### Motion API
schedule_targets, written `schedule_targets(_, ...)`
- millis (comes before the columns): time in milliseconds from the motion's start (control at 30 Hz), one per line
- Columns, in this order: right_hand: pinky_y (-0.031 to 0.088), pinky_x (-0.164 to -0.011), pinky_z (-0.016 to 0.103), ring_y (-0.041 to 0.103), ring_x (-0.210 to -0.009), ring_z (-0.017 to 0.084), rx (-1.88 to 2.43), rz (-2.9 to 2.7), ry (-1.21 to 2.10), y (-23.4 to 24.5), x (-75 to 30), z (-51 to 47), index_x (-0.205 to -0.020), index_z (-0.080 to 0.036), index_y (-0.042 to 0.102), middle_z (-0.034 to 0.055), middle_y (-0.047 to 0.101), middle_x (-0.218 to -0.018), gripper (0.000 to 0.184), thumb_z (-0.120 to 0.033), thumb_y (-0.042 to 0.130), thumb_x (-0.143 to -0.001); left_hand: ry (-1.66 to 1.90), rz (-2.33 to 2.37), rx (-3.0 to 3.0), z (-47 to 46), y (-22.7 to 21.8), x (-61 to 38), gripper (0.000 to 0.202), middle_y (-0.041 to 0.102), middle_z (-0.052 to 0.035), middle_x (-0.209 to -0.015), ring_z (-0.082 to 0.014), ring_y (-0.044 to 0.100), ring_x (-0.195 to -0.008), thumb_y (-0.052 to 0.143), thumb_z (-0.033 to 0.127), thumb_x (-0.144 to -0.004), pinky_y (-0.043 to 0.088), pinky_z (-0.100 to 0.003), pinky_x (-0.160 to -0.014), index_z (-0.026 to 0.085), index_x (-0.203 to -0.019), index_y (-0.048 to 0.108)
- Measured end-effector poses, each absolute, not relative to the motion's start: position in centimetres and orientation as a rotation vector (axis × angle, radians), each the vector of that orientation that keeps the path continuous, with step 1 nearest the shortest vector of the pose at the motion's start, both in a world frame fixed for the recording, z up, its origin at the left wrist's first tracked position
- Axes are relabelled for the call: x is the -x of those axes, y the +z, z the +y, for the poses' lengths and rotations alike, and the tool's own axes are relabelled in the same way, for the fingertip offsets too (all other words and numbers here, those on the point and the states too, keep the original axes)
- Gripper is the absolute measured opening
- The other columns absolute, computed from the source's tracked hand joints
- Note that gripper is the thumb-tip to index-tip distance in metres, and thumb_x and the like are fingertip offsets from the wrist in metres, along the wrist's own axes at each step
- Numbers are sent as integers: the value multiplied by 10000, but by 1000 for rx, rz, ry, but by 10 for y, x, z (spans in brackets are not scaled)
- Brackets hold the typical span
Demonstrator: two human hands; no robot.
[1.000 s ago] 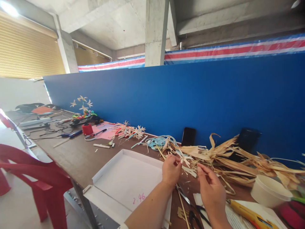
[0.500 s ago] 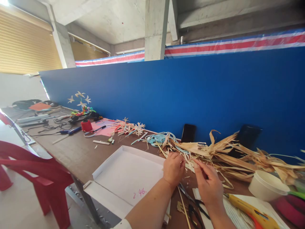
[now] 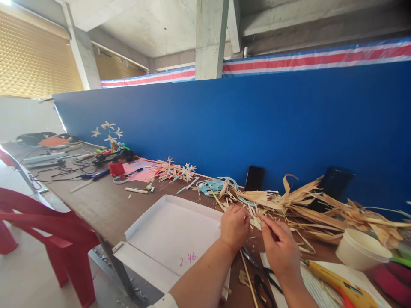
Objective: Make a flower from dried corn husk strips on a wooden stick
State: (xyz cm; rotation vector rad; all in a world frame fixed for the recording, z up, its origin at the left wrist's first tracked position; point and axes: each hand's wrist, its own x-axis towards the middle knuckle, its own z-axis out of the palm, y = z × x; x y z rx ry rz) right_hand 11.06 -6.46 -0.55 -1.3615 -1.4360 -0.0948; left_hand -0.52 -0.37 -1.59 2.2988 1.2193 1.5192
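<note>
Just right of a white open box [image 3: 167,239], my left hand [image 3: 235,226] is closed, fingers curled in a pinch. My right hand [image 3: 280,248] faces it, thumb and forefinger pressed together. Something small and pale seems to sit at the fingertips, too small and too hidden to name. Behind them lie cut pale strips and a bundle of dried, straw-coloured husk leaves [image 3: 298,196]. A coil of light-blue cord [image 3: 215,187] rests beyond my left hand. Black-handled scissors [image 3: 265,286] lie on the table below and between my wrists.
A yellow glue gun [image 3: 343,284] lies on papers at the right, near a white tub [image 3: 361,250]. Two dark phones, one a phone [image 3: 254,179] behind my hands, lean on the blue partition [image 3: 199,124]. Finished pale flowers [image 3: 176,170] and a red spool [image 3: 116,168] are farther left.
Both hands stay in nearly the same place and closed; only slight finger movement shows. The view has shifted very slightly.
</note>
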Motion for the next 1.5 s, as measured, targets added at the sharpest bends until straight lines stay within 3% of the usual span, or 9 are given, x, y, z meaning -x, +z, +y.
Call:
schedule_targets(733, 425, -774, 306, 555, -795, 180, 1291, -1485, -145, -11, -111, -62, -991, -202, 668, 63, 619, -871, 258, -293, 513, -806, 1404, 1351, -2406, -3, -19, 4, 58, 588, -19, -716, -165, 499, -726, 513, 161, -730, 371, -266, -652, 188, -684, 535)
schedule_targets(967, 415, -764, 314, 553, -780, 189, 1340, -1424, -93, -5, -108, -67, -1026, -209, 655, 65, 624, -876, 306, -350, 504, -801, 1418, 1347, -2354, -3, -18, 2, 51, 600, -11, -732, -161, 510, -742, 526, 166, -728, 382, -262, -670, 190, -684, 537)
schedule_targets(1167, 432, -660, 293, 560, -683, 173, 1345, -971, 262, -5, -115, -60, -1166, -148, 549, 52, 622, -823, 505, -427, 540, -746, 1461, 1308, -2243, -4, -17, 3, 93, 622, -7, -768, -152, 534, -777, 523, 125, -715, 403, -250, -710, 197, -725, 581)
schedule_targets(1367, 415, -727, 298, 578, -793, 209, 1480, -1060, 520, -14, -117, -54, -961, -203, 658, 30, 671, -862, 357, -406, 621, -670, 1414, 1286, -2230, -4, -16, 3, 101, 646, -11, -809, -159, 562, -794, 522, 180, -753, 417, -258, -725, 204, -795, 610)
schedule_targets(1500, 412, -587, 235, 551, -680, 151, 1343, -951, 762, -15, -110, -54, -995, -223, 640, -13, 648, -783, 390, -405, 664, -651, 1344, 1286, -2248, -6, -16, 3, 112, 650, -5, -812, -158, 577, -776, 503, 212, -777, 421, -254, -700, 216, -821, 607)
